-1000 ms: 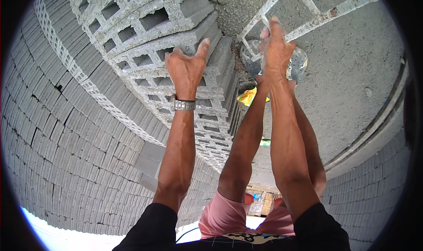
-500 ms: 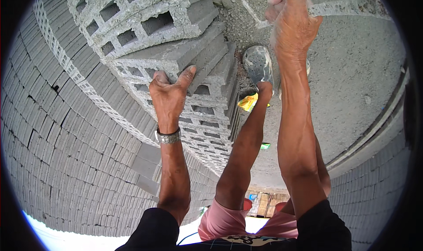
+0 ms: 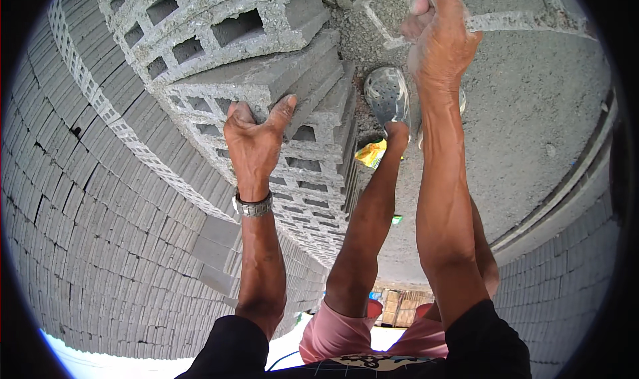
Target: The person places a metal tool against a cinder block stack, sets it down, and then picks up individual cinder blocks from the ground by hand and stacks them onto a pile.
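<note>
My left hand (image 3: 254,138), with a metal watch at its wrist, grips the end of a grey hollow concrete block (image 3: 256,79). Its fingers reach into a hollow while the thumb presses on the block's side. That block lies slightly askew on a tall stack of similar blocks (image 3: 313,162). Up at the top edge, right of the stack, my right hand (image 3: 444,39) is closed and slightly blurred. What it holds, if anything, I cannot make out. Beside its knuckles runs a pale, cement-crusted strip (image 3: 519,21).
More hollow blocks (image 3: 219,32) rise at the upper left. A long wall of stacked blocks (image 3: 100,246) fills the left side. My shod foot (image 3: 387,96) stands on the rough concrete ground (image 3: 532,126), near a yellow wrapper (image 3: 370,154). Another block wall (image 3: 566,272) stands at the right.
Both hands keep nearly the same place and grip. The view has shifted slightly, so the stack and wrapper sit a little further left.
</note>
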Action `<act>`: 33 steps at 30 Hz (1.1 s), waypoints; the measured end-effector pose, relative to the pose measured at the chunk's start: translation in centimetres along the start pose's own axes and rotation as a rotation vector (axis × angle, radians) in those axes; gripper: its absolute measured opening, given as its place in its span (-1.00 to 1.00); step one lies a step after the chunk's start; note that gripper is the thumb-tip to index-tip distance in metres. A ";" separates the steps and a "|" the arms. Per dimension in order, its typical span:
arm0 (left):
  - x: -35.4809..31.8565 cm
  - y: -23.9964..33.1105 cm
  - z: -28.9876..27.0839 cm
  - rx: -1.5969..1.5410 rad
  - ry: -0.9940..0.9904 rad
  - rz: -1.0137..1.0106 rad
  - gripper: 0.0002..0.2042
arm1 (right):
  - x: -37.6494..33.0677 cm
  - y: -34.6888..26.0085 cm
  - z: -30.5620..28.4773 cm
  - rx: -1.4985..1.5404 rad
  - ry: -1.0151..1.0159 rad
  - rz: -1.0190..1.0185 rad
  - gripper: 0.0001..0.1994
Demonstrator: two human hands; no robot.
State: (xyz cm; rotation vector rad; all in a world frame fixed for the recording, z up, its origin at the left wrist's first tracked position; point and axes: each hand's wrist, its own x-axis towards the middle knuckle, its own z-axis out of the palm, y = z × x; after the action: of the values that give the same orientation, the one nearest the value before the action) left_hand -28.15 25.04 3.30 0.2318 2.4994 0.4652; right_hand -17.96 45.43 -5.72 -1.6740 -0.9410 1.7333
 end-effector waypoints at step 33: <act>-0.3 -0.1 0.1 0.009 -0.012 -0.087 -0.39 | -1.8 2.6 -0.6 -0.063 -0.152 -0.019 -0.58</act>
State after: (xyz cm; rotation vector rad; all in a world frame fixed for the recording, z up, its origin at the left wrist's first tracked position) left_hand -27.89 24.88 3.32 0.1285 2.4888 0.4156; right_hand -17.04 42.54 -6.65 -1.5843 -1.0860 1.8570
